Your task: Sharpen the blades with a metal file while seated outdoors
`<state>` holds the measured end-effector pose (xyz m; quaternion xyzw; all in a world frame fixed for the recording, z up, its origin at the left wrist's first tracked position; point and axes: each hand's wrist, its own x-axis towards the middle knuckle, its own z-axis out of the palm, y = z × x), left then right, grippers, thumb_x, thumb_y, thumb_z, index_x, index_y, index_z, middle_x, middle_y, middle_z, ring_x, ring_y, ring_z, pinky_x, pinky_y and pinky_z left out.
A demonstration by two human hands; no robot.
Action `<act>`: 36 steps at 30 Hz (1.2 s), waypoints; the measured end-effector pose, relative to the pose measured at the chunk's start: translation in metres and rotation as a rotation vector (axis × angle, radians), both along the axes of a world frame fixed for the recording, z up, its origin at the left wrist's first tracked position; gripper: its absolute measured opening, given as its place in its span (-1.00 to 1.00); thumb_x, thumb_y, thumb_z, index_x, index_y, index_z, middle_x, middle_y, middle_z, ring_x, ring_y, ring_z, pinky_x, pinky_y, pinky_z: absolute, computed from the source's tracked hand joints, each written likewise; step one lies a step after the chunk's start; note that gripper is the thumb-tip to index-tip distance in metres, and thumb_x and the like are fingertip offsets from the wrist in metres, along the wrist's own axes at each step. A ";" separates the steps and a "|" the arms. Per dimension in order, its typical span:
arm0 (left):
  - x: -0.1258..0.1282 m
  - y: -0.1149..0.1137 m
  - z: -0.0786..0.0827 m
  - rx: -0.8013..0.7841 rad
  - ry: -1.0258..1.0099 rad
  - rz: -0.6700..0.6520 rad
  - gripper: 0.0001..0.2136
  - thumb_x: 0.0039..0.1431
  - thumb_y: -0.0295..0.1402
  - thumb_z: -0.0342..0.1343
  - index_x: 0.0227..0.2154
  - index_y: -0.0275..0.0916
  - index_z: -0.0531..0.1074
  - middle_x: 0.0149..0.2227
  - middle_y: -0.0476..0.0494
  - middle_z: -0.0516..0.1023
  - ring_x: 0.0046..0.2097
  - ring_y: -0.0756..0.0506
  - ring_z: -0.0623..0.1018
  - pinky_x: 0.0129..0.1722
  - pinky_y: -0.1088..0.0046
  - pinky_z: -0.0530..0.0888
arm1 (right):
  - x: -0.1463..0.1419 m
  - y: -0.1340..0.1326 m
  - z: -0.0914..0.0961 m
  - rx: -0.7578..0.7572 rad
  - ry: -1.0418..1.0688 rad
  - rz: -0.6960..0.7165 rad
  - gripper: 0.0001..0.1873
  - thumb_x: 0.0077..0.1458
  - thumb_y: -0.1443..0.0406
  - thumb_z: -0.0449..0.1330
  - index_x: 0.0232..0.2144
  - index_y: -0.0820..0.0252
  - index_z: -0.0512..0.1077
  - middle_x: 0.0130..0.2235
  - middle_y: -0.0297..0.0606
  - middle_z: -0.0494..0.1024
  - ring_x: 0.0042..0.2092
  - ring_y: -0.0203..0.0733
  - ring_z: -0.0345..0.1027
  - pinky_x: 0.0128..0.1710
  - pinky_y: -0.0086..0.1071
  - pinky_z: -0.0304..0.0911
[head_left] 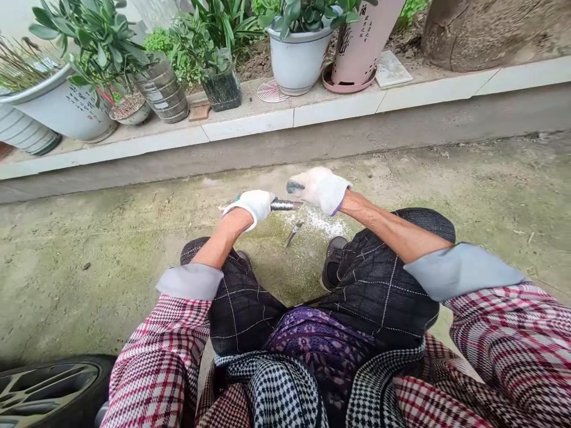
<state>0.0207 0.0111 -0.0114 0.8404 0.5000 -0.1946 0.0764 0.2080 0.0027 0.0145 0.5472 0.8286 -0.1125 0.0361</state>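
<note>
My left hand (254, 204), in a white knitted glove, is closed around a rod-like tool (282, 205) with a shiny, ridged, coil-like section. The tool points right, and its brownish far end lies just below the fingers of my right hand (319, 187). That hand wears a white glove with a dark grip patch; its fingers are curled together, and what they hold, if anything, is hidden. White flakes or powder (328, 223) are scattered on the ground beneath. A narrow, dark, blade-like piece (293, 233) with a pale upper end lies between my feet.
Along the far side runs a low tiled ledge (250, 125) with potted plants, including a white pot (300, 62) and a pink planter (359, 44). A car wheel (49, 392) is at the lower left. My shoe (332, 261) stands beside the white flakes.
</note>
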 end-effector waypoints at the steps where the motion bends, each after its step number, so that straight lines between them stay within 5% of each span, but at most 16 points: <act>1: 0.001 -0.003 0.003 -0.024 -0.013 -0.009 -0.74 0.15 -0.38 0.00 -0.16 -0.19 0.54 -0.34 -0.21 0.58 -0.26 -0.17 0.56 -0.22 0.35 0.42 | 0.002 0.003 -0.003 0.003 0.024 -0.004 -0.67 0.17 0.17 0.07 -0.12 0.10 0.54 -0.19 -0.22 0.62 -0.22 -0.13 0.45 -0.32 -0.36 0.19; 7: -0.001 -0.014 0.021 -0.104 -0.399 0.049 -0.79 0.02 -0.40 0.08 -0.30 -0.27 0.56 -0.47 -0.06 0.51 -0.43 -0.02 0.44 -0.39 0.48 0.35 | 0.007 0.011 -0.016 -0.126 0.414 -0.054 -0.73 0.12 0.32 0.11 -0.21 0.23 0.57 -0.28 -0.25 0.61 -0.37 -0.29 0.41 -0.34 -0.44 0.25; 13: -0.006 -0.009 0.025 -0.128 -0.700 0.307 -0.71 -0.03 -0.37 0.11 -0.21 -0.30 0.52 -0.49 -0.03 0.47 -0.52 0.04 0.39 -0.52 0.54 0.33 | -0.003 -0.001 -0.012 -0.252 0.561 -0.191 -0.76 0.16 0.36 0.10 -0.24 0.35 0.54 -0.43 -0.19 0.56 -0.54 -0.36 0.30 -0.49 -0.46 0.21; 19: -0.008 0.005 0.014 0.019 -0.514 0.397 -0.72 0.05 -0.38 0.09 -0.16 -0.26 0.51 -0.41 -0.12 0.52 -0.41 -0.04 0.49 -0.39 0.48 0.40 | -0.009 -0.014 -0.014 -0.119 0.321 0.049 -0.76 0.20 0.32 0.08 -0.21 0.25 0.53 -0.33 -0.22 0.60 -0.39 -0.29 0.37 -0.38 -0.44 0.15; 23: -0.009 0.014 0.002 0.105 -0.203 0.288 -0.76 0.14 -0.36 0.02 -0.19 -0.26 0.53 -0.32 -0.24 0.56 -0.29 -0.14 0.54 -0.24 0.38 0.42 | -0.011 -0.018 -0.012 -0.073 0.142 0.109 -0.72 0.21 0.23 0.05 -0.20 0.20 0.53 -0.28 -0.22 0.61 -0.33 -0.23 0.40 -0.40 -0.41 0.08; 28: -0.002 0.007 -0.007 -0.022 -0.022 0.080 -0.73 0.16 -0.34 0.01 -0.16 -0.22 0.54 -0.33 -0.24 0.57 -0.29 -0.16 0.55 -0.24 0.37 0.41 | -0.007 -0.013 -0.003 -0.038 0.000 0.047 -0.69 0.17 0.17 0.08 -0.17 0.13 0.53 -0.26 -0.20 0.61 -0.30 -0.15 0.42 -0.45 -0.37 0.03; 32: 0.004 -0.004 -0.001 -0.090 -0.077 0.029 -0.76 0.09 -0.34 0.04 -0.23 -0.21 0.56 -0.40 -0.19 0.55 -0.39 -0.13 0.50 -0.33 0.38 0.38 | -0.001 -0.004 -0.004 -0.049 0.061 0.049 -0.70 0.14 0.19 0.09 -0.17 0.14 0.54 -0.24 -0.21 0.61 -0.27 -0.15 0.43 -0.40 -0.36 0.11; 36: 0.003 -0.010 0.011 -0.105 -0.252 0.035 -0.80 0.00 -0.38 0.08 -0.32 -0.23 0.56 -0.51 -0.08 0.49 -0.46 -0.06 0.43 -0.40 0.43 0.34 | 0.006 0.004 -0.011 -0.077 0.342 0.054 -0.75 0.08 0.30 0.11 -0.25 0.21 0.57 -0.26 -0.27 0.61 -0.25 -0.22 0.42 -0.28 -0.41 0.22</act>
